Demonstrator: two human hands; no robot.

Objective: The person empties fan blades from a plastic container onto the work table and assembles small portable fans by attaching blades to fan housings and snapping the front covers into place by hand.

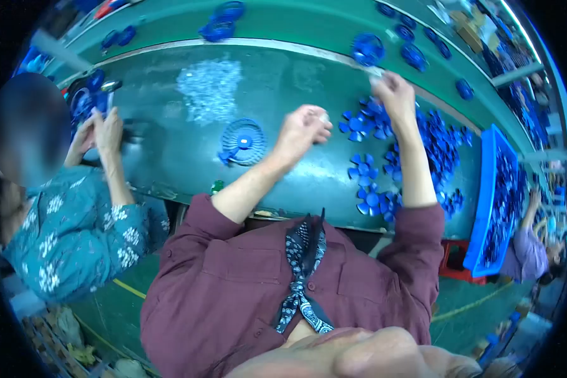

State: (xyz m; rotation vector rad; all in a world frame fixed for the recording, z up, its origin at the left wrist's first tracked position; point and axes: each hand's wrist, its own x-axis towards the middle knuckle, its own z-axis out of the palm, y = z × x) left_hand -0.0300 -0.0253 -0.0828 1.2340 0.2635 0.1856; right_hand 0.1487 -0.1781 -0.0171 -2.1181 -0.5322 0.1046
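The left hand [301, 133] pinched a small pale piece [324, 118] above the desk [309, 183], right of a blue fan grille [243, 142]. The right hand [395, 97], farther off, held a whitish piece [376, 73] near blue fan blades [363, 169]. A blue bin [483, 208] stood at right; a co-worker's hands [108, 131] showed at left.

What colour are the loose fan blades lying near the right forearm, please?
The fan blades are deep blue, best seen in the head view.

Blue fan blades [363, 169], black-and-blue paisley scarf [296, 288]
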